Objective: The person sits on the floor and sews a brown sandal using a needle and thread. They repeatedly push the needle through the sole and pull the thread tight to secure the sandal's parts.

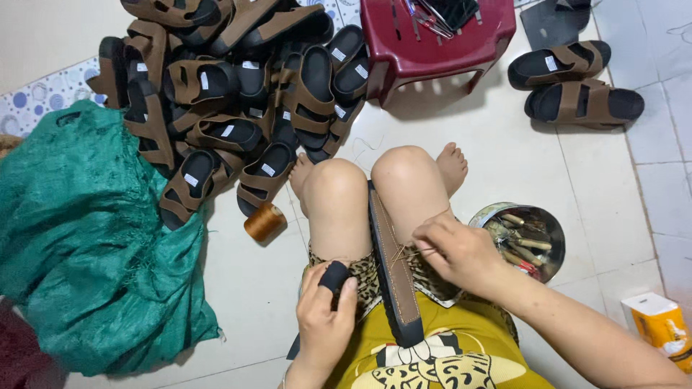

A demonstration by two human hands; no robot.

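Observation:
A brown-and-black sandal sole stands on edge, clamped between my knees. My right hand pinches a thin brown thread or needle at the sole's brown edge, fingers closed on it. My left hand grips a black strap piece beside my left thigh, thumb over it. A spool of orange-brown thread lies on the floor tiles just left of my left knee.
A big heap of finished brown sandals fills the upper left, beside a green mesh sack. A dark red plastic stool holds tools. Two sandals lie at the right. A round tin of tools and an orange carton sit right.

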